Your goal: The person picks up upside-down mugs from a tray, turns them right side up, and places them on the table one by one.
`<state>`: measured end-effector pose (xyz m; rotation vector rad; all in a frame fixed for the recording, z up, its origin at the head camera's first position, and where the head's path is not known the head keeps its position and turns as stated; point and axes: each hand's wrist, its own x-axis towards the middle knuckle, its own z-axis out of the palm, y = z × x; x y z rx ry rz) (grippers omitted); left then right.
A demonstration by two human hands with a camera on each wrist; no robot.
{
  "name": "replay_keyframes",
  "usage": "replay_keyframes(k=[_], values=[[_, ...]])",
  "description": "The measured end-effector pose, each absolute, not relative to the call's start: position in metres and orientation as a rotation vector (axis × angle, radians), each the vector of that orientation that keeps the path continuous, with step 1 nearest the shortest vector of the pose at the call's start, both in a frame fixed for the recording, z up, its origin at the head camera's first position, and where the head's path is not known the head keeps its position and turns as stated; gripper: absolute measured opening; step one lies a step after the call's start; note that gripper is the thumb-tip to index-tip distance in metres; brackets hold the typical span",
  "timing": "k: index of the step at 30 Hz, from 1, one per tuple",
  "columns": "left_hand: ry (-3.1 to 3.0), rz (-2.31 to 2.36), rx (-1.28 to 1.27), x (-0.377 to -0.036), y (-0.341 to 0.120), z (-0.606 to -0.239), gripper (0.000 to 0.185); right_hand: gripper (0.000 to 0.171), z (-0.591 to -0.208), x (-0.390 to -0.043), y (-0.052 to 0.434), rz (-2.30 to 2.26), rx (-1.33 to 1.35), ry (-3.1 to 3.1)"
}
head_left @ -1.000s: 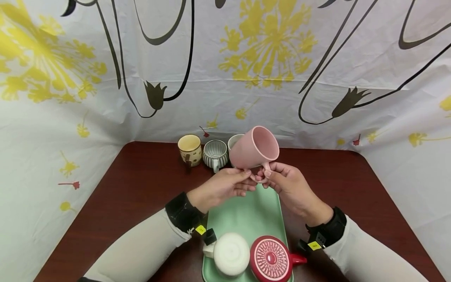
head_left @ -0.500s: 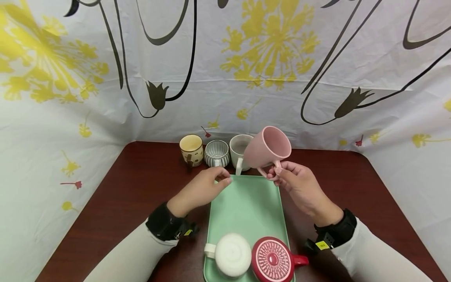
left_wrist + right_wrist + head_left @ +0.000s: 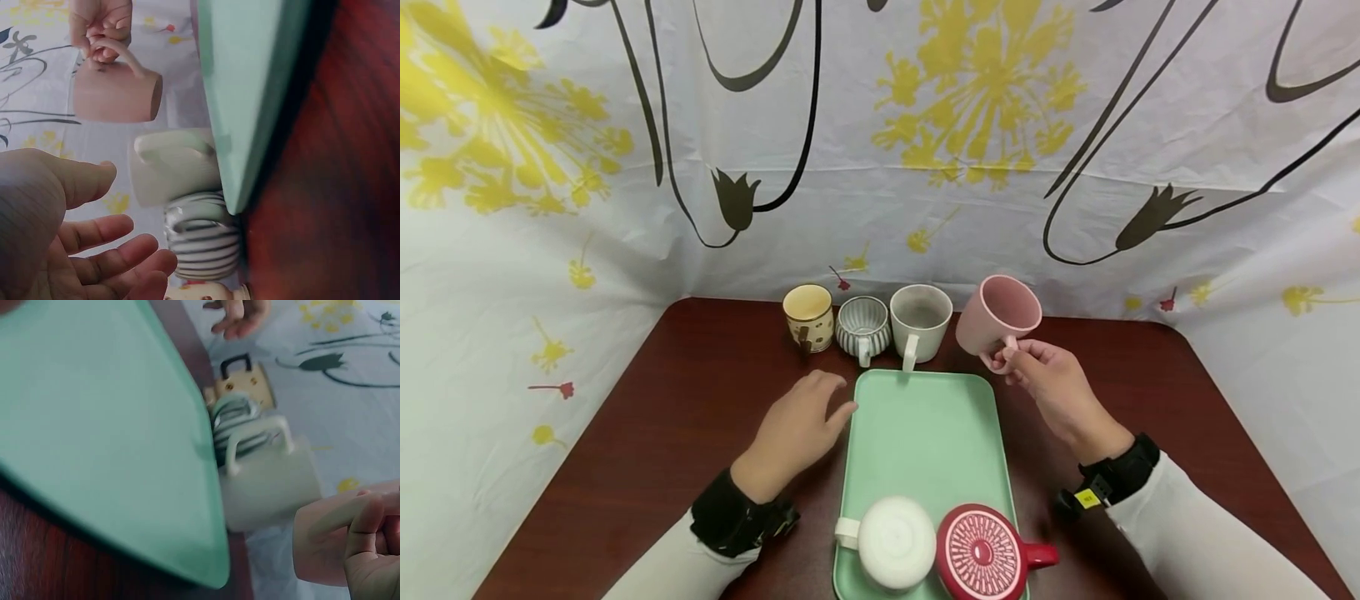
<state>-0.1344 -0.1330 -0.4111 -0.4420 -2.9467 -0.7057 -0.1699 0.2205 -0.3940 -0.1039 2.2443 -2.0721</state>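
At centre-right, a pink mug (image 3: 981, 324) is pinched by its handle (image 3: 130, 59) in the right hand (image 3: 1060, 396), likely for control, the left hand (image 3: 793, 432) empty.

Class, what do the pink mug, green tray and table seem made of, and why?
Pink mug: probably ceramic, matte; its even colour shows no sharp highlights.
Green tray: perhaps moulded plastic, smooth; one colour, rounded corners, raised rim.
Table: wood or wood-look laminate, satin; reddish-brown with faint streaks.
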Motion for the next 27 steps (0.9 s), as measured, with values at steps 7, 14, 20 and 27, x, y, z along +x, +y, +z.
replay_keyframes(k=[7, 14, 20, 27], values=[[-2.955, -0.689, -0.4, -0.132, -0.14, -0.421, 0.038, 0.046, -0.42, -0.192, 0.219, -1.96, -0.079, 2.306], [-2.969, -0.685, -0.405, -0.131, -0.142, -0.425, 0.038, 0.038, -0.436, -0.198, 0.212, -1.888, -0.011, 2.345], [-2.97, -0.688, -0.405, -0.131, -0.142, -0.426, 0.037, 0.038, -0.441, -0.196, 0.208, -1.83, -0.011, 2.405], [-2.976, -0.684, -0.408, -0.132, -0.142, -0.428, 0.036, 0.038, -0.439, -0.199, 0.206, -1.798, -0.001, 2.42]])
